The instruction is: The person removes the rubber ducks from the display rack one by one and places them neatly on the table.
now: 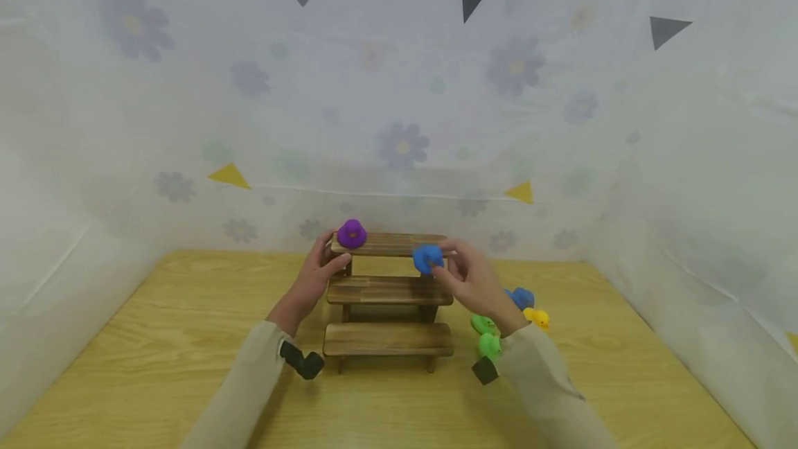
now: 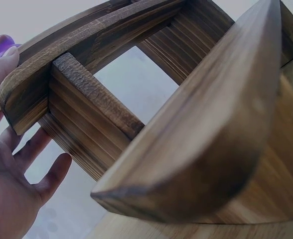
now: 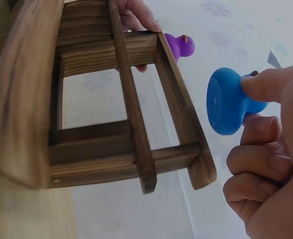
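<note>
A three-tier wooden step shelf stands on the table. My left hand grips the left end of its top step, with the thumb in front and the fingers behind in the left wrist view. Beside that thumb, a purple rubber duck sits on the top step's left end. My right hand pinches a blue rubber duck between thumb and fingers. In the right wrist view this blue duck is held apart from the top step, its flat base facing the shelf.
Right of the shelf, partly behind my right forearm, lie a dark blue duck, a yellow duck and green ducks. A pale flowered sheet with triangle stickers rises behind the wooden table.
</note>
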A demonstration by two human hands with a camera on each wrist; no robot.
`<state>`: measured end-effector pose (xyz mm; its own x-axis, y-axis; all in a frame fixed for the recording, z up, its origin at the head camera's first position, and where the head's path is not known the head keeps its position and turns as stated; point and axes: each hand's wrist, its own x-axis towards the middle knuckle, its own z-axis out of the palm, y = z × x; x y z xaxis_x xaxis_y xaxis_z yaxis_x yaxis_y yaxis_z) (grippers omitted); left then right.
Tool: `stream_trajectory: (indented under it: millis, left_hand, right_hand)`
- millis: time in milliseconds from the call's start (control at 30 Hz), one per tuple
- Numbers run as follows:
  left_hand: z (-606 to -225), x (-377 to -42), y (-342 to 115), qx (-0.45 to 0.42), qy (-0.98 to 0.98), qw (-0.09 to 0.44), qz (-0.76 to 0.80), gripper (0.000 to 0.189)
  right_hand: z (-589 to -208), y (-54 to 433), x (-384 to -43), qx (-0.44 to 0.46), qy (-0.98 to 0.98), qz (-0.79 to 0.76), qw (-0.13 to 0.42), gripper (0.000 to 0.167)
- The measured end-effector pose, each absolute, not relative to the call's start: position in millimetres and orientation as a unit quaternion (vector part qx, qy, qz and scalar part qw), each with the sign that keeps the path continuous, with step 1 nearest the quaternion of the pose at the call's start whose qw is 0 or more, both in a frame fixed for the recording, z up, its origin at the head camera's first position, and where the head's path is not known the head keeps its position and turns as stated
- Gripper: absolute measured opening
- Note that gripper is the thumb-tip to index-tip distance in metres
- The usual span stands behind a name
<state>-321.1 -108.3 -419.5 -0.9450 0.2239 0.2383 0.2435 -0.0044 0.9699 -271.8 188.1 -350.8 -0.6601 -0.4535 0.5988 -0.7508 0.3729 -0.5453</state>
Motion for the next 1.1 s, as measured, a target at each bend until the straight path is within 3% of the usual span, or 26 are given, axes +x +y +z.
stream_trajectory:
  millis: [700,1100]
  left_hand:
    - [-415.2,-323.1,-98.8,-0.174,-0.704,0.003,-0.689,0.07]
    - [-415.8,-321.9,-102.4,-0.17,-0.705,0.0,-0.689,0.069]
  right_hand:
    - [-387.9,265.1,-250.6,0.285,-0.849,0.425,0.13,0.031]
    - [-403.6,280.8,-245.8,0.305,-0.852,0.402,0.136,0.03]
